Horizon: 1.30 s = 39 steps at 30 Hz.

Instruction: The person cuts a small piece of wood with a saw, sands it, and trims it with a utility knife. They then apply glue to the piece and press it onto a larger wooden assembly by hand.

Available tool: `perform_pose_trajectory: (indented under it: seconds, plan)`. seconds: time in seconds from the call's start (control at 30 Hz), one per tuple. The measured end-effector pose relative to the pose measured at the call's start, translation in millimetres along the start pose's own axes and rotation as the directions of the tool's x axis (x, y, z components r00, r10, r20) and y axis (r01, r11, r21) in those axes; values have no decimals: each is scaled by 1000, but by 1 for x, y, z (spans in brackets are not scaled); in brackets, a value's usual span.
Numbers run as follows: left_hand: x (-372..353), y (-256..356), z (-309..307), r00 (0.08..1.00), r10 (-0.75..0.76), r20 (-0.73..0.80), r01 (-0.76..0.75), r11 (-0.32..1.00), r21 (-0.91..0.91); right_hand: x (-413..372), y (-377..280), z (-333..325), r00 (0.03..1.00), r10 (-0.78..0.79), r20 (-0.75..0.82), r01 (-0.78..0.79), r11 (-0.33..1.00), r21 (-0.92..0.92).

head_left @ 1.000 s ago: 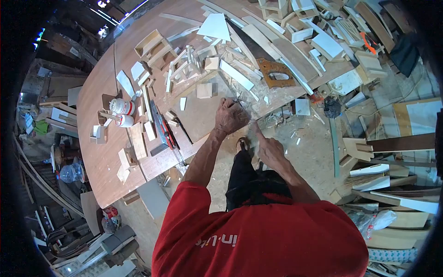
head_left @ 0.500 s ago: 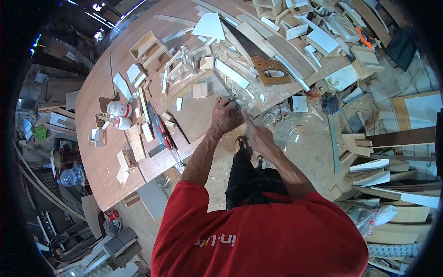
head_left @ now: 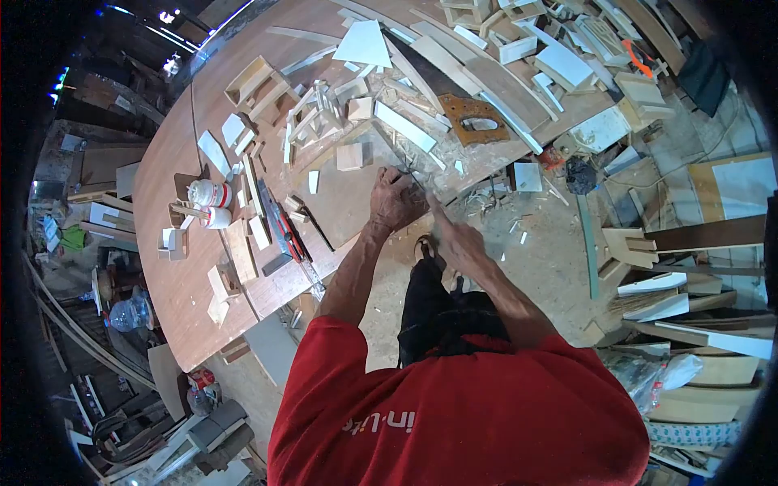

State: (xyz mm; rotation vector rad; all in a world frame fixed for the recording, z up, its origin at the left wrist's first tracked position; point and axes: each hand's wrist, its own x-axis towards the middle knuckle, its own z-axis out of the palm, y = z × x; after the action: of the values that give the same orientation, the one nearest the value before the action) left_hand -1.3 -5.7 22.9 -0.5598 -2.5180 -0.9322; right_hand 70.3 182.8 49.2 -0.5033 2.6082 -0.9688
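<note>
At the near edge of the workbench [head_left: 174, 308], my left hand [head_left: 397, 199] is closed, fingers bent down over something small and dark that I cannot make out. Just to its right and lower is my right hand [head_left: 459, 241], its index finger stretched toward the left hand and the other fingers curled. Whatever it grips, if anything, is hidden. A small wooden block [head_left: 350, 157] lies on the board [head_left: 328, 182] beyond my left hand. Farther off rests a handsaw with a brown wooden handle [head_left: 474, 121].
Offcuts and white strips [head_left: 405, 125] crowd the bench's far side. To the left stand white glue containers [head_left: 209, 194] and a red-handled tool [head_left: 288, 235]. Small wooden boxes [head_left: 255, 81] sit farther back. Scrap boards [head_left: 689, 332] are piled at right, with chips on the floor.
Both hands stay in nearly the same place and pose. The view has shifted very slightly; the things on the bench have not visibly moved.
</note>
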Motion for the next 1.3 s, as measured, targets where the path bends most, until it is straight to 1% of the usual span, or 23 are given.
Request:
perform_pose_trajectory:
  seconds: [0.03, 0.17, 0.23, 0.27, 0.33, 0.37, 0.43, 0.5, 0.57, 0.63, 0.67, 0.73, 0.77, 0.83, 0.87, 0.97, 1.03, 1.07, 1.13, 1.17, 1.23, 1.27, 1.3]
  plan:
    - [1, -3, 2, 1000, -1, -6, 1, 1000, 2, -8, -6, -11, 997, 64, 45, -63, 998, -26]
    - [-3, -2, 2, 1000, -31, 0, 31, 998, 60, -10, -3, -12, 994, 85, 75, -85, 996, -11]
    - [3, 5, -2, 1000, -22, 12, 21, 998, 58, 16, 6, 5, 1000, -25, -2, 25, 999, 39]
    - [6, 8, -4, 1000, 3, 11, -3, 999, 40, 19, 11, 10, 1000, -25, -5, 25, 999, 41]
    - [4, 9, -5, 1000, 25, 12, -25, 999, 21, 21, 10, 10, 988, -122, -89, 122, 992, -4]
    - [1, 8, -4, 1000, 10, 22, -11, 999, 41, 10, 10, 9, 989, -122, -88, 122, 993, -5]
    - [0, -3, 3, 1000, 5, 20, -6, 998, 62, -13, -2, -11, 997, 59, 59, -53, 995, -88]
    - [-5, -8, 7, 999, -54, 5, 54, 998, 45, -16, -1, -11, 996, 65, 64, -59, 994, -94]
    - [-6, -8, 7, 998, -52, 21, 51, 998, 42, -8, 7, -1, 995, 78, 63, -72, 993, -94]
    - [-3, -5, 4, 998, -46, 36, 45, 998, 47, 19, 19, 18, 985, -141, -96, 137, 990, -38]
    - [-2, -3, 3, 999, -46, 21, 45, 998, 33, 18, 21, 20, 985, -141, -99, 139, 990, -33]
    - [-3, 0, 1, 999, -44, 11, 44, 999, 14, 10, 13, 10, 995, -82, -62, 85, 995, 49]
    - [-2, 1, 0, 999, -42, 18, 41, 999, 23, -1, 8, 2, 995, -81, -65, 84, 995, 46]
    - [1, 2, 0, 999, -39, 18, 38, 999, 33, -23, 0, -11, 997, 54, 57, -52, 998, -25]
    - [1, 3, 0, 999, -39, 13, 39, 999, 37, -22, 0, -11, 997, 52, 57, -51, 998, -27]
    - [0, -2, 2, 1000, -19, 19, 19, 999, 34, -5, 8, -2, 1000, 24, 8, -24, 999, -46]
    - [-6, -13, 8, 999, -8, 32, 7, 999, 34, 17, 17, 18, 971, -175, -163, 173, 985, -27]
    - [-9, -21, 12, 999, -9, 42, 6, 997, 71, 14, 19, 20, 971, -175, -165, 173, 985, -23]
    - [-9, -19, 10, 999, -11, 53, 6, 994, 105, -2, 6, 1, 996, -68, -55, 69, 998, 6]
    - [-7, -12, 8, 999, -7, 33, 5, 997, 83, -11, 4, -5, 996, -70, -55, 71, 998, 2]
    - [-4, -6, 4, 1000, -10, 8, 9, 998, 64, -27, 2, -12, 996, 53, 72, -53, 999, -11]
    - [-4, -5, 3, 1000, -17, 4, 17, 998, 60, -24, 1, -10, 996, 56, 75, -55, 998, -10]
    - [-2, -4, 3, 1000, -18, -2, 19, 998, 56, -15, 1, -7, 1000, -16, 7, 16, 1000, 6]
